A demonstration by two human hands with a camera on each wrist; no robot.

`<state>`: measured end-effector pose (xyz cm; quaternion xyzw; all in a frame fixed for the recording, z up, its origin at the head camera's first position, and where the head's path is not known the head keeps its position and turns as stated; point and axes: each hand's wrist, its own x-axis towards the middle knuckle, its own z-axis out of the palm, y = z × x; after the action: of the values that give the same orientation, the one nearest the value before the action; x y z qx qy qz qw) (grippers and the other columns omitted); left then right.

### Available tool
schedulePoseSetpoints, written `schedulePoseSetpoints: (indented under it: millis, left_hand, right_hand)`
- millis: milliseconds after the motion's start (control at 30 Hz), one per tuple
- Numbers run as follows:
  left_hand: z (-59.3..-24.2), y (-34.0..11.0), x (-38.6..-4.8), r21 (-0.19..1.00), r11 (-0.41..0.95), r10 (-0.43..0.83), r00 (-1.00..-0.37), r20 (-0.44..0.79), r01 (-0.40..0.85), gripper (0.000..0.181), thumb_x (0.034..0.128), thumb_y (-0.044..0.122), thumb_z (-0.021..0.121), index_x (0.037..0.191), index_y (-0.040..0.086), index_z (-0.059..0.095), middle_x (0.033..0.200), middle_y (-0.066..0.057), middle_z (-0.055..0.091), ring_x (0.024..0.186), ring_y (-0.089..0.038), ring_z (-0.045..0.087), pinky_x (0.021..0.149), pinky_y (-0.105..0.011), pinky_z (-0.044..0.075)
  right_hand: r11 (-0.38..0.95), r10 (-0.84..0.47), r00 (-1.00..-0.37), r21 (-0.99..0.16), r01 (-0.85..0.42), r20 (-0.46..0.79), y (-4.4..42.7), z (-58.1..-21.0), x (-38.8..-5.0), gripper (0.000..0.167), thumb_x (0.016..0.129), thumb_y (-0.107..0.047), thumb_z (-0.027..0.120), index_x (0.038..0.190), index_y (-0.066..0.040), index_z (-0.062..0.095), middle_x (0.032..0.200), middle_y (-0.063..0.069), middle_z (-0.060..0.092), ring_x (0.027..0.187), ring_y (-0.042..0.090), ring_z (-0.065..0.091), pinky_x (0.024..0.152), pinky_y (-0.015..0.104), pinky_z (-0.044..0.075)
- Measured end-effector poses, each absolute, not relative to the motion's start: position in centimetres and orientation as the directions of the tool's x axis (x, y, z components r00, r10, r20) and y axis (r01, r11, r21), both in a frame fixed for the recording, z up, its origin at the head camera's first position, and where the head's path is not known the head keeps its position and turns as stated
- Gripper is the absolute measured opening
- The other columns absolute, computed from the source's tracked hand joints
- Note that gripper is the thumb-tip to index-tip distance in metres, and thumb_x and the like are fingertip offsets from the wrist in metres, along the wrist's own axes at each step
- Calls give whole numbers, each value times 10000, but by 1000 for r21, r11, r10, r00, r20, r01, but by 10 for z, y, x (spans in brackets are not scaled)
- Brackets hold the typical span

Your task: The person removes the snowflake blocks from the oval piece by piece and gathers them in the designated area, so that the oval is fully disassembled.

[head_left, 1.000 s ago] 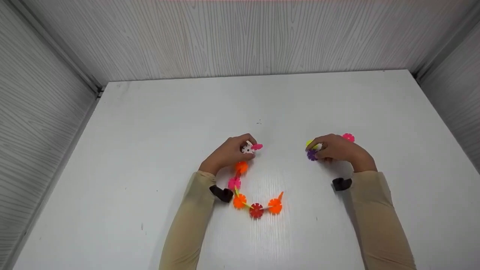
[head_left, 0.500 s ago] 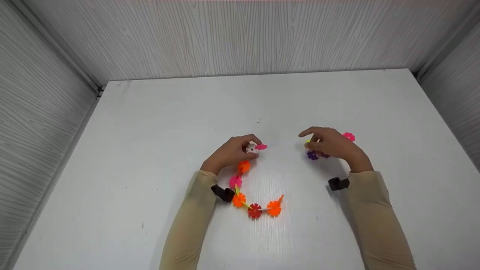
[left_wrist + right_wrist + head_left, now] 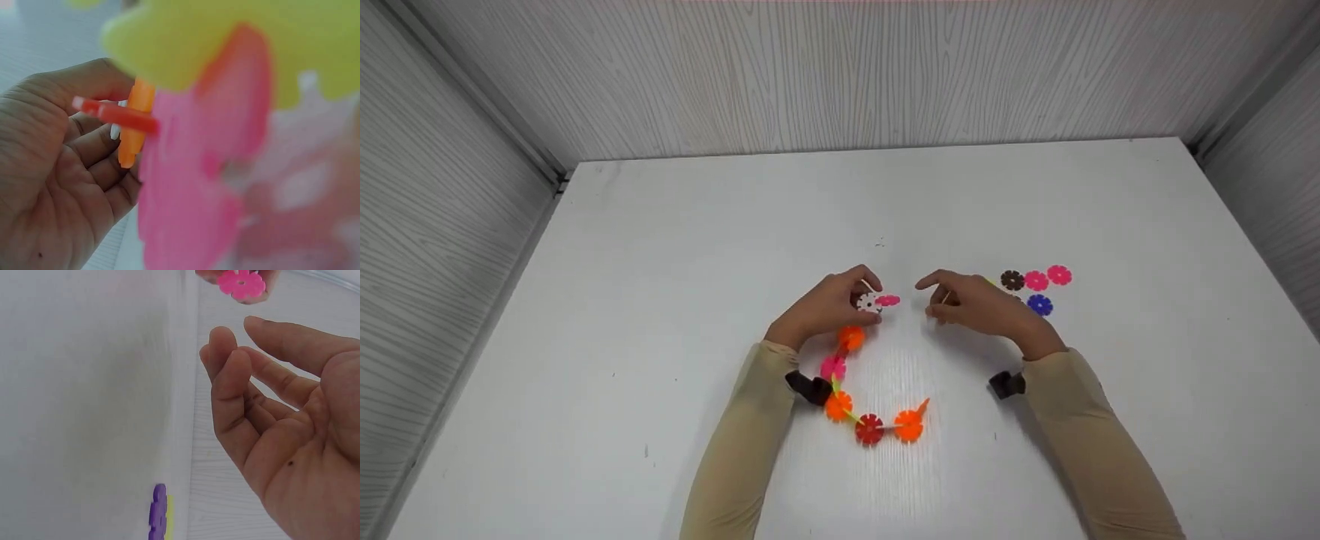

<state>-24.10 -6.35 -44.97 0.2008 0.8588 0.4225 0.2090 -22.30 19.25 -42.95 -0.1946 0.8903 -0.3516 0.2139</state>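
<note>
At left, the left hand (image 3: 56, 169) curls by a white piece (image 3: 115, 133), orange disc (image 3: 130, 149) and red disc (image 3: 121, 115); centre, a blurred pink disc (image 3: 180, 191); top, a yellow disc (image 3: 157, 45).

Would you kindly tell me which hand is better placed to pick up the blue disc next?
Probably the right hand: its fingers look empty and it is nearer the blue disc, while the left hand is holding the white disc.

Lit softly and evenly in the head view, with pale glare on the white tabletop (image 3: 885, 480) and a faint shadow below the right hand (image 3: 979, 304). Blurred close up in the left wrist view (worst on the yellow piece (image 3: 169, 50) and pink piece (image 3: 180, 191)); greyer but crisper in the right.
</note>
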Motion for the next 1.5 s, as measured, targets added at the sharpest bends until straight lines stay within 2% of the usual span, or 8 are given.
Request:
schedulePoseSetpoints:
  millis: [200,333,633,833,1067,1400,1500]
  left_hand:
    - [-449,-62,-239,816,545,538,-827,-162,194,329,829,218,748,1089,139,563,1020,-42,651,869,-200,528,794,-281,479]
    - [-448,-60,-238,811,547,543,-825,-154,209,325,829,222,749,1090,143,574,972,-38,647,850,-192,537,778,-271,489]
    - [-446,-57,-237,785,559,569,-812,-129,267,320,834,242,750,1103,181,587,928,-21,645,846,-180,550,767,-279,494]
    - [-446,-56,-235,793,537,595,-796,-114,288,323,833,247,749,1104,177,586,825,-19,600,779,-171,518,697,-255,456]
    - [-445,-54,-234,813,505,617,-780,-104,291,310,842,234,734,1103,165,580,790,-3,570,754,-159,509,683,-242,448]
    - [-447,-52,-234,826,487,645,-754,-122,283,284,846,204,730,1089,149,592,772,4,554,727,-142,483,681,-240,417]
    - [-448,-57,-237,819,507,630,-764,-139,269,290,848,213,725,1097,140,594,762,3,549,715,-142,480,672,-236,419]
  right_hand:
    - [660,-535,-813,-714,-233,-229,182,-430,-217,408,968,-202,581,1357,-124,485,1092,107,666,876,189,661,850,380,546]
    - [651,-551,-805,-717,-250,-220,177,-431,-215,403,974,-202,568,1364,-156,475,1116,109,662,862,188,666,867,391,545]
    - [587,-618,-768,-749,-307,-169,171,-433,-212,422,976,-189,565,1383,-250,469,1139,125,644,838,192,673,806,361,562]
    - [552,-648,-751,-758,-347,-128,171,-434,-211,387,980,-159,554,1358,-225,508,1181,128,636,860,209,670,809,369,559]
    - [530,-668,-740,-751,-393,-84,170,-433,-211,343,983,-114,536,1310,-212,564,1217,90,639,878,202,661,845,388,548]
    - [570,-642,-762,-719,-398,-87,171,-433,-213,270,962,-98,558,1209,-187,624,927,107,674,732,201,594,729,263,514]
    - [593,-605,-792,-711,-378,-83,177,-434,-217,244,951,-110,577,1185,-157,628,870,90,661,712,177,576,700,251,513]
